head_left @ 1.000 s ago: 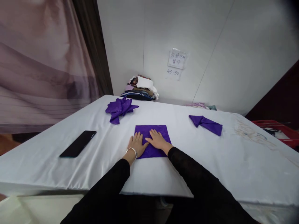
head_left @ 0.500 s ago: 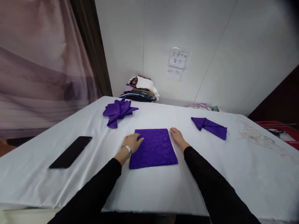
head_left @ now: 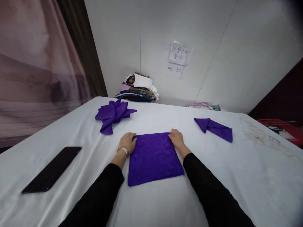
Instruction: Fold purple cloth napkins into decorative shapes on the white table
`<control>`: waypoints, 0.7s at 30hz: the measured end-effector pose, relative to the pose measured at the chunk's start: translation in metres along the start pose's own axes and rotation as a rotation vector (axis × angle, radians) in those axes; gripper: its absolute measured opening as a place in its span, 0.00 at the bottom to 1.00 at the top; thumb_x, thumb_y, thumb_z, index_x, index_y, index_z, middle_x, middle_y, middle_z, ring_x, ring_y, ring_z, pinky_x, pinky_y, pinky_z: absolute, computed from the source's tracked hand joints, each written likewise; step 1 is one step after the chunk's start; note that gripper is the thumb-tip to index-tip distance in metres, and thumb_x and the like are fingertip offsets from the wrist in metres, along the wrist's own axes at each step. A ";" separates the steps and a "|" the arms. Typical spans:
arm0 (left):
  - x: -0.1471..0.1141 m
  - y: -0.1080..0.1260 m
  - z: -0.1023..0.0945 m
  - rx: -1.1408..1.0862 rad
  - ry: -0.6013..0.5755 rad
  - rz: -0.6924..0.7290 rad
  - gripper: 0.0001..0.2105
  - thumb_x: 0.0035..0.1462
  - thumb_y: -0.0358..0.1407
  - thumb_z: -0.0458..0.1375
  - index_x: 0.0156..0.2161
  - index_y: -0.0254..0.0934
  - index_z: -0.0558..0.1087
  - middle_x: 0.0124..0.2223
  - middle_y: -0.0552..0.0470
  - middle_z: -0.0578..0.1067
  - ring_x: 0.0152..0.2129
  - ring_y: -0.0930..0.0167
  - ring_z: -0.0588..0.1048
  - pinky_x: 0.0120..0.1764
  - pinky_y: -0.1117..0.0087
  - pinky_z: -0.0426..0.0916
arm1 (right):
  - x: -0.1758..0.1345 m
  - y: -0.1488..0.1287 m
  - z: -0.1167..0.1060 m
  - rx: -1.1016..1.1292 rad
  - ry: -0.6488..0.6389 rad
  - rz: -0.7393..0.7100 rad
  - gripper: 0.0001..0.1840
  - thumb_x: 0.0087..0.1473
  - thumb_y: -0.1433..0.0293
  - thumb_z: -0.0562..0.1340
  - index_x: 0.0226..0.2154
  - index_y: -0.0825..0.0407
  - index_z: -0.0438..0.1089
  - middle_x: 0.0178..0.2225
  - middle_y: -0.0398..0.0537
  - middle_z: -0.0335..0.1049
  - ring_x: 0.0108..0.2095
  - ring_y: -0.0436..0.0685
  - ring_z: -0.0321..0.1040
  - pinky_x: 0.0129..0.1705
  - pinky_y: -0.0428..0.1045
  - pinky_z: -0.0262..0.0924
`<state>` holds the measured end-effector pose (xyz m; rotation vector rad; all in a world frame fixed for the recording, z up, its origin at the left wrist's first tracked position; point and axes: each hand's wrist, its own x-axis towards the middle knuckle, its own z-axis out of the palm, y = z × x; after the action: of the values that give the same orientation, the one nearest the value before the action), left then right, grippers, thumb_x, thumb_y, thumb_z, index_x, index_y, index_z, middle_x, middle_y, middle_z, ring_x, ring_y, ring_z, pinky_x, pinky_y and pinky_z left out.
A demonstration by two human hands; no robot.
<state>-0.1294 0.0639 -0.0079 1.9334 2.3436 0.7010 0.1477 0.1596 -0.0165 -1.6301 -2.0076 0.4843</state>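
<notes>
A purple patterned napkin (head_left: pixel 155 159) lies as a flat, folded square on the white cloth in front of me. My left hand (head_left: pixel 128 143), with a silver bracelet at the wrist, pinches its far left corner. At the far right corner, my right hand (head_left: pixel 176 138) has thumb and fingers closed on the napkin's edge. Back left is a purple napkin folded into fanned points (head_left: pixel 115 114). A narrow, knotted-looking purple napkin (head_left: pixel 214 127) lies off to the right.
A black phone (head_left: pixel 53 170) rests on the white tablecloth (head_left: pixel 208 189) at the left. Piled folded clothes (head_left: pixel 138 88) stand at the back by the wall, below and left of a paper sign (head_left: pixel 178 58). A red basket (head_left: pixel 284 129) is at the far right.
Both hands have come to the napkin's far corners; the left moved off its top surface, the right closed in from beside it. The napkin's near edge now sits closer to me; the view shifted slightly.
</notes>
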 end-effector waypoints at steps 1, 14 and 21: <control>0.000 0.000 -0.001 0.000 0.000 0.007 0.15 0.54 0.36 0.49 0.45 0.37 0.71 0.46 0.47 0.72 0.44 0.66 0.68 0.50 0.65 0.62 | 0.001 0.001 0.000 0.012 0.002 0.001 0.09 0.50 0.69 0.56 0.36 0.48 0.70 0.55 0.46 0.61 0.59 0.58 0.48 0.59 0.59 0.36; 0.002 -0.001 -0.001 -0.009 -0.023 0.010 0.15 0.53 0.34 0.49 0.45 0.38 0.72 0.43 0.48 0.72 0.43 0.65 0.68 0.49 0.64 0.62 | 0.006 0.007 0.003 0.051 0.043 -0.070 0.12 0.49 0.67 0.58 0.39 0.48 0.69 0.51 0.47 0.64 0.55 0.57 0.55 0.58 0.56 0.44; 0.002 0.001 -0.003 -0.010 -0.018 0.001 0.12 0.52 0.34 0.50 0.40 0.39 0.73 0.41 0.49 0.72 0.42 0.66 0.68 0.47 0.64 0.63 | 0.006 0.008 0.004 0.127 0.044 -0.085 0.05 0.49 0.70 0.57 0.29 0.48 0.69 0.50 0.45 0.65 0.56 0.57 0.54 0.57 0.56 0.46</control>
<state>-0.1302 0.0648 -0.0046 1.9293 2.3239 0.6917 0.1508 0.1672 -0.0231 -1.4607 -1.9631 0.5283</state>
